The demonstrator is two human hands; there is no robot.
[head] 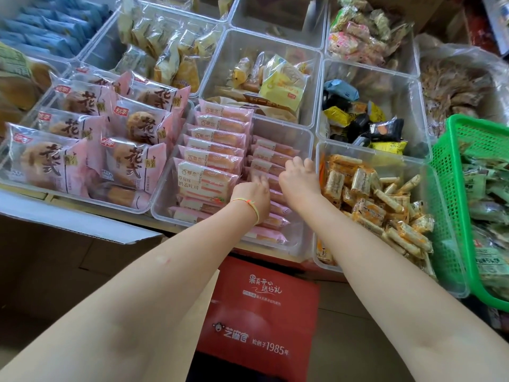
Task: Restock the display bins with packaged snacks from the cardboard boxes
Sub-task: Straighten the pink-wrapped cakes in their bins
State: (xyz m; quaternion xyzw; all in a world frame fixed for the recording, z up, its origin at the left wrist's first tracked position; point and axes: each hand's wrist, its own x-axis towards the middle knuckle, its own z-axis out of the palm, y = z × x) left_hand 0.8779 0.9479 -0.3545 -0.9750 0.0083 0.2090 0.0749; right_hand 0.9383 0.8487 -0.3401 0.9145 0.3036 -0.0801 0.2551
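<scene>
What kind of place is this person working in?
Probably a small snack shop's display counter: rows of clear plastic bins filled with wrapped snacks, pink sandwich-cake packets lined up for sale, and a red printed cardboard box below.

red carton (259, 312) printed "1985" (after Chinese characters), big pink packets (121, 161) marked "花式"

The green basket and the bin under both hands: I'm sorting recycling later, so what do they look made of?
Green basket: seemingly moulded plastic, opaque and fairly matt, with a fine lattice of holes in its walls. Bin: clear, glossy, rigid-looking plastic; the pink packets show through its walls, and its rounded rim catches light. The exact plastic type cannot be told.
</scene>
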